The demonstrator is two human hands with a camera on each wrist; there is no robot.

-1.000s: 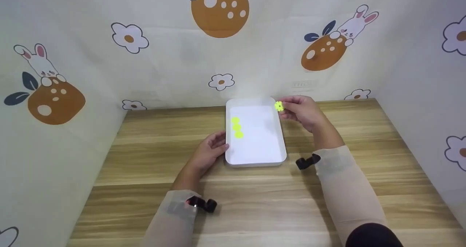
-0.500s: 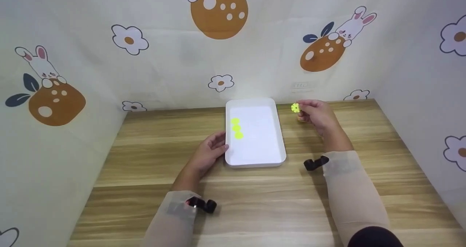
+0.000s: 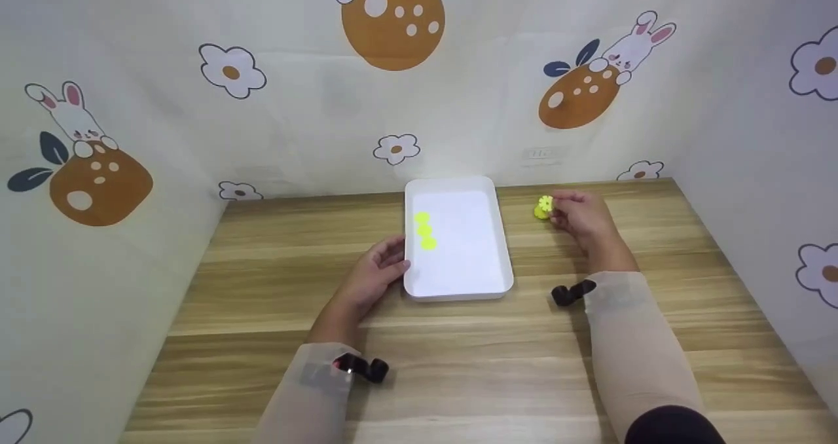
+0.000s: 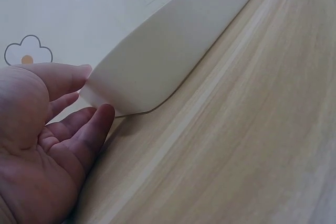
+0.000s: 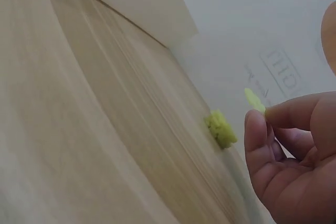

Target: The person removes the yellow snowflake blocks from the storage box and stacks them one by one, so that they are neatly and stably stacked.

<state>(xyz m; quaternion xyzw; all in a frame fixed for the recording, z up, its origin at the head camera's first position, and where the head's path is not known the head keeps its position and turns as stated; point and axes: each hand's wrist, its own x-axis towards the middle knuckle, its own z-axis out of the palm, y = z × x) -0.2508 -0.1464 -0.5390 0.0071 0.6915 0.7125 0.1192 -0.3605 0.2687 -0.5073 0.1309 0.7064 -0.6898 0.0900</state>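
A shallow white tray [image 3: 461, 290] rests on the table, with three flat yellow-green discs [image 3: 425, 230] in a row along its left side. My left hand [image 3: 374, 274] holds the tray at its left wall; in the left wrist view the thumb and fingers meet the tray's corner. To the right of the tray, my right hand [image 3: 582, 218] pinches a thin yellow-green notched snowflake disc [image 3: 545, 203] between thumb and fingertip. In the right wrist view a small stack of like discs [image 5: 221, 129] stands on the table beside that hand.
The wood-grain table [image 3: 458, 372] ends at a back wall hung with cloth [image 3: 294, 123] printed with bunnies, oranges and flowers. More cloth closes off the left and right sides. A small black camera sits at each wrist.
My right hand has moved right, away from the tray's far right corner, carrying the pinched disc until it overlaps the stack in the head view. The left hand and tray stay put.
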